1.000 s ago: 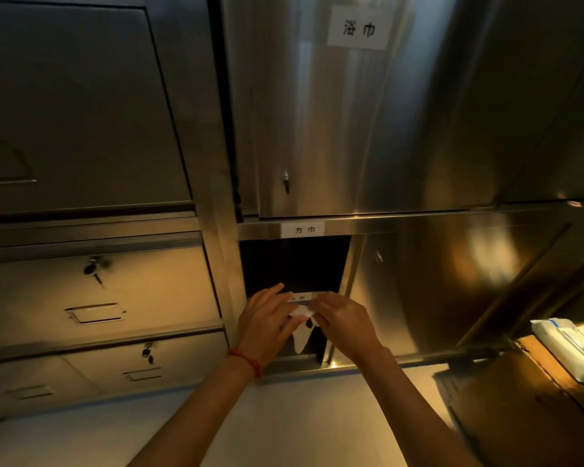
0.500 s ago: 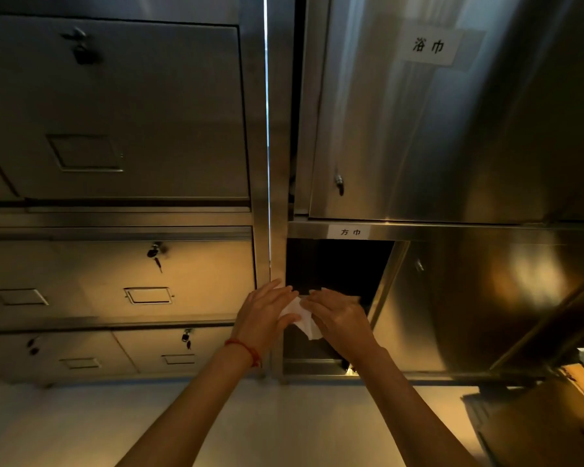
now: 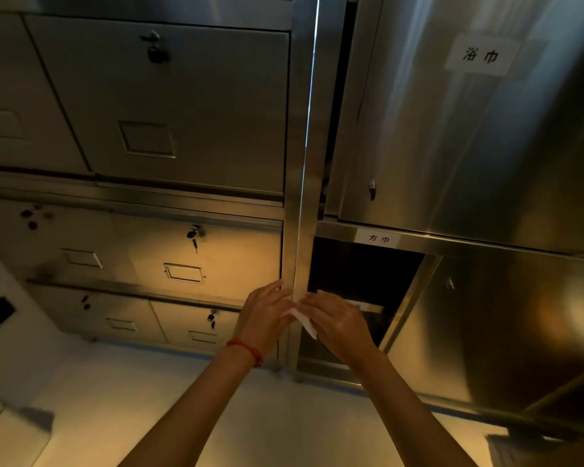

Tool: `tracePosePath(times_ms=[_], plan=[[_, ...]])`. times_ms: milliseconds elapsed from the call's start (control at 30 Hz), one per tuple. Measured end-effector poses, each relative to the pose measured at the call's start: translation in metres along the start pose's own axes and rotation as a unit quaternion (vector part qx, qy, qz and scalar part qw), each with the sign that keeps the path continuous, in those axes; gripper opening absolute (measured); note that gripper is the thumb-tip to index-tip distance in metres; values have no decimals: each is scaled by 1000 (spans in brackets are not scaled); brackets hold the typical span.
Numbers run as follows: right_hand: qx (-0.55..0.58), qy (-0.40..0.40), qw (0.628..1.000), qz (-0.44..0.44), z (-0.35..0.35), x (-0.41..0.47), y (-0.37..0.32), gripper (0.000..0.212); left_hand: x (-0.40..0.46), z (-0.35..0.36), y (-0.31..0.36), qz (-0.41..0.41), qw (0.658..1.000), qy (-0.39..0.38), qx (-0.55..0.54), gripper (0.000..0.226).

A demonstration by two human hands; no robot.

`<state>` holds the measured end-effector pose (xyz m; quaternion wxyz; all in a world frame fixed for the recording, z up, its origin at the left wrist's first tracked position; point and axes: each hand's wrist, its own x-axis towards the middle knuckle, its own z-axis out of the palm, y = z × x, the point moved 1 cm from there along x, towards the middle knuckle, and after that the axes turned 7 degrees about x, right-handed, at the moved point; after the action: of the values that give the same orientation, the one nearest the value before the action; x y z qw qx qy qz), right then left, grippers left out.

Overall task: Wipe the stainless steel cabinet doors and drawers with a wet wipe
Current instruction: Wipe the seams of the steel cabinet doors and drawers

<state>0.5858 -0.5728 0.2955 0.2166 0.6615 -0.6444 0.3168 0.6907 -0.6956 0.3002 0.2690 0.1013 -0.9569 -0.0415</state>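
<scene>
Change: view is swinging left, bringing more drawers [image 3: 182, 264] into sight.
Wipe [image 3: 302, 320]: both hands, left [image 3: 265, 315] and right [image 3: 338, 321], are pinching it, folding it before the post [image 3: 304, 197].
Meaning: wiping is not yet starting.

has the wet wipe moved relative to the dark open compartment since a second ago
Yes. The wet wipe, held between both hands, has shifted left: from in front of the dark open compartment to the vertical steel post at its left edge.
</scene>
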Motion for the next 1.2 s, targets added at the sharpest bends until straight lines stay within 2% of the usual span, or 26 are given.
tracePosePath(times_ms=[67, 133, 167, 233, 367, 667, 867, 1200], plan=[[-9, 8, 1000, -2, -1, 3, -3, 25, -3, -5, 1, 1, 999, 40, 32, 38], [-5, -10, 1000, 19, 2, 1, -2, 28, -8, -8, -2, -18, 997, 48, 58, 40], [12, -24, 999, 41, 2, 1, -3, 37, -12, -8, -4, -28, 996, 49, 69, 40], [56, -39, 996, 63, 6, 0, -4, 40, -19, -11, -8, -48, 994, 54, 84, 39], [118, -51, 991, 38, 17, 9, -15, 42, -32, -17, -11, -74, 990, 60, 106, 39], [117, -21, 991, -61, 50, 34, -38, 39, -62, -34, -27, -125, 976, 100, 149, 38], [106, -8, 992, -68, 73, 59, -55, 38, -81, -51, -54, -160, 967, 114, 162, 42], [97, 1, 993, -72, 124, 124, -105, 33, -108, -88, -142, -193, 959, 111, 175, 32]])
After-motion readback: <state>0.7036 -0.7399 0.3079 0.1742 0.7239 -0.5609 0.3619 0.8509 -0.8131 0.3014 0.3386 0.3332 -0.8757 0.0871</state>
